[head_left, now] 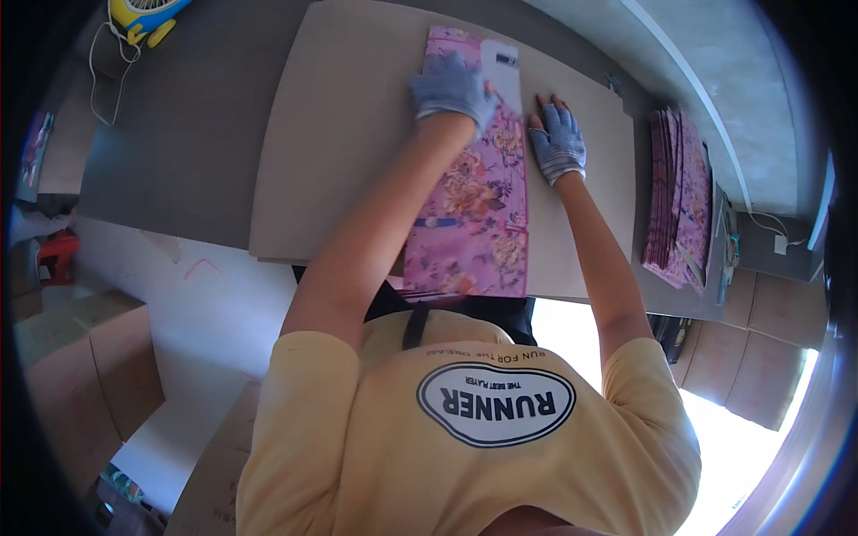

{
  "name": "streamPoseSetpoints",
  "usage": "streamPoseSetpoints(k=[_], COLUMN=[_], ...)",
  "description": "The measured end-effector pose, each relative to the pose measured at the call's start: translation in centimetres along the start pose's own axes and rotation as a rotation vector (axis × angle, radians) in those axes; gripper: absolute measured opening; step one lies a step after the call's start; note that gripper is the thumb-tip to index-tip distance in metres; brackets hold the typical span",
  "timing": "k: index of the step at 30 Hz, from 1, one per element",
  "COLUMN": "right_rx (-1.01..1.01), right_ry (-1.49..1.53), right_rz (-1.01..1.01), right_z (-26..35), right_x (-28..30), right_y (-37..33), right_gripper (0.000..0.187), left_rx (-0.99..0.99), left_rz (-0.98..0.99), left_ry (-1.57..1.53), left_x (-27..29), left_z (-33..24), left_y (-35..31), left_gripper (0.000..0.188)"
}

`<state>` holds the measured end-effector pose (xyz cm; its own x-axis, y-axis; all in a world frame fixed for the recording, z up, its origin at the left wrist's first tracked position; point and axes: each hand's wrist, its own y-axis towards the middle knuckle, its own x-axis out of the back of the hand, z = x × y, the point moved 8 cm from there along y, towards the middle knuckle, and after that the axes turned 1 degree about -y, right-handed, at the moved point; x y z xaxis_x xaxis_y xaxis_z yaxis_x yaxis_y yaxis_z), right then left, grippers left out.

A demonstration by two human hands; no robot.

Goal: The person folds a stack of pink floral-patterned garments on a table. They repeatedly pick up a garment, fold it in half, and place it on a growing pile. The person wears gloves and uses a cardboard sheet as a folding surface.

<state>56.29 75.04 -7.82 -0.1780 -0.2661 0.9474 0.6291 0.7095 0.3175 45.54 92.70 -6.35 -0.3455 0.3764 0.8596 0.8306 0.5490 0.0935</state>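
Observation:
A long, flat folded piece with a pink floral print (483, 196) lies on a large cardboard sheet (349, 107), its near end reaching past the sheet's front edge. White material with a small dark rectangle shows at its far right corner. My left hand (454, 89), in a grey-blue glove, presses on the far part of the floral piece; it is slightly blurred, with the thumb apart from the fingers. Just to the right of the piece, my right hand (559, 141) rests on the cardboard, its gloved fingers spread and bare at the tips. Nothing is in it.
Several similar pink floral pieces stand in a stack (677, 196) at the table's right side. A blue and yellow fan (147, 16) with a white cord sits at the far left. Cardboard boxes (89, 375) stand low at left, more boxes (746, 348) at right.

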Motion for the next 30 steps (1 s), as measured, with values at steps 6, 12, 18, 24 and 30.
streamPoseSetpoints(k=[6, 12, 18, 24, 30], right_rx=[0.033, -0.245, -0.73, -0.252, -0.329], right_ry=[0.015, 0.546, 1.571, 0.853, 0.931], right_rz=[0.014, 0.135, -0.085, -0.037, -0.027], right_z=[-1.3, -5.1, -7.1, -6.7, -9.0], right_x=[-0.4, -3.7, -7.5, -6.6, -8.8], right_y=[-0.3, -0.3, -1.1, -1.2, -1.5], right_gripper=[0.049, 0.043, 0.038, 0.051, 0.051], left_rx=[0.209, -0.067, -0.064, -0.089, -0.079], left_rz=[-0.029, -0.139, -0.116, -0.141, -0.118], left_ry=[-0.634, -0.446, -0.255, -0.173, -0.114], left_x=[-0.5, 1.6, 3.0, 3.3, 3.6], left_z=[4.6, -3.7, -8.4, -8.7, -9.1], left_y=[2.2, -1.6, -3.4, -4.0, -4.2], left_gripper=[0.061, 0.069, 0.072, 0.069, 0.069])
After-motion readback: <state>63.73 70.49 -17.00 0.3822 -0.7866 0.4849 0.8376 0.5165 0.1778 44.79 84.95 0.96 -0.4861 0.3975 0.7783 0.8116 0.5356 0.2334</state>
